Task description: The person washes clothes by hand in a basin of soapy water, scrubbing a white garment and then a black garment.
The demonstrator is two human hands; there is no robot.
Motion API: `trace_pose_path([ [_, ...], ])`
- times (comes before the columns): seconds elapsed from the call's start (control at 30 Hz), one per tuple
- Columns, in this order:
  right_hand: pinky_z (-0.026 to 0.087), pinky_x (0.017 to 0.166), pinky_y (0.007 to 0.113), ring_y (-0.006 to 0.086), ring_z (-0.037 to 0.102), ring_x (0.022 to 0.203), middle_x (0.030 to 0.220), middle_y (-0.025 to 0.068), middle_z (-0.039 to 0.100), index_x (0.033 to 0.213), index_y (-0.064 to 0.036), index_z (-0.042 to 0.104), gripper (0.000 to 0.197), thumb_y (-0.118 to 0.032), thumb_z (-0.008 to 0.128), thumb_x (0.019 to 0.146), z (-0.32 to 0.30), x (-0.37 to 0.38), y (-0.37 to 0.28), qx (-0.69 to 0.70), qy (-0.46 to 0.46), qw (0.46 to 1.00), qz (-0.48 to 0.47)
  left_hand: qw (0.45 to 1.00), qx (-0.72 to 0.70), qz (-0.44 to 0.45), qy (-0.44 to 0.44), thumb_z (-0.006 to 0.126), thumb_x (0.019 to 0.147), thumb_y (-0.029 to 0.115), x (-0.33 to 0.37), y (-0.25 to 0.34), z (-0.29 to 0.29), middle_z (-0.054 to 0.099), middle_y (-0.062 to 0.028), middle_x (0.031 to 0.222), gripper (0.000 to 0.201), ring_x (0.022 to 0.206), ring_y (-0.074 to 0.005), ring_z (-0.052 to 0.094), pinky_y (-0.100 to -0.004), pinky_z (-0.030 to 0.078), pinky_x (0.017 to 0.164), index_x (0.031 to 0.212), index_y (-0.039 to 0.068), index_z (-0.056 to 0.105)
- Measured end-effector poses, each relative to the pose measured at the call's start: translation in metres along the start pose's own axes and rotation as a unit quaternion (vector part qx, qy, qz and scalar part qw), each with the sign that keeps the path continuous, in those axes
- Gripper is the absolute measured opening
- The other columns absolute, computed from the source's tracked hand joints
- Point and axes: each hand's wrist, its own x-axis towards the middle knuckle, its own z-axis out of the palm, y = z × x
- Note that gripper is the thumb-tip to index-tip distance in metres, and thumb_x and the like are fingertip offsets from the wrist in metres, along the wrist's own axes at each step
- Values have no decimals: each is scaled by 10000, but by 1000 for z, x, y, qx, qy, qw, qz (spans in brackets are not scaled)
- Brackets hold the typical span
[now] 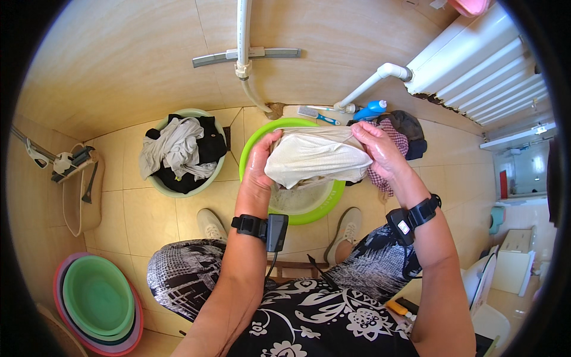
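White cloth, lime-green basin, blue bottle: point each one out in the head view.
White cloth (318, 156), head view: middle of the fabric.
Lime-green basin (326, 208), head view: lower right part of the rim.
Blue bottle (369, 110), head view: middle of its body.

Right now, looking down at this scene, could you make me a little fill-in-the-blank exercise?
1. The left hand and right hand hold a pale cloth over a basin whose rim is bright ____.
2. The round tub on the left holds gray and ____ clothes.
3. The bottle near the wall is ____.

Missing words: green; black; blue.
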Motion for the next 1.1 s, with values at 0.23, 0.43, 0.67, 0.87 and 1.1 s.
trace_pose_path([
  [0.23,470,706,229,82,559,796,884,6,595,981,-37,559,203,-194,622,869,7,-7,-5,-44,-53,996,53,1000,-2,-25,9,522,853,194,-3,-10,9,630,-163,1041,331,957,-292,610,-401,489,866,1109,-13,554],
  [0.43,472,665,304,209,589,743,811,74,590,877,-24,521,222,-12,666,710,-3,-7,9,-455,-4,870,-188,912,402,78,27,631,770,102,-7,-7,7,637,-29,863,151,803,-118,580,-254,462,764,903,30,624],
  [0.67,473,569,372,315,580,631,702,119,547,786,-44,482,223,-52,681,687,34,-24,15,-544,94,758,-348,834,501,149,176,630,787,236,2,-29,-12,608,-10,892,182,792,-167,572,-307,466,742,924,121,595],
  [0.87,474,580,356,259,579,615,683,79,551,814,-71,554,256,-243,724,728,31,-27,37,-526,-184,787,-264,991,-114,65,-30,388,937,301,6,-56,15,586,-104,1134,371,1024,-246,570,-404,472,893,1179,51,517],
  [1.1,458,735,275,119,573,813,855,32,625,916,-48,612,399,-440,611,843,10,5,23,-205,40,976,60,982,-153,27,-104,365,939,285,-1,-59,17,514,-144,1267,429,1151,-286,510,-419,406,997,1268,26,460],
])
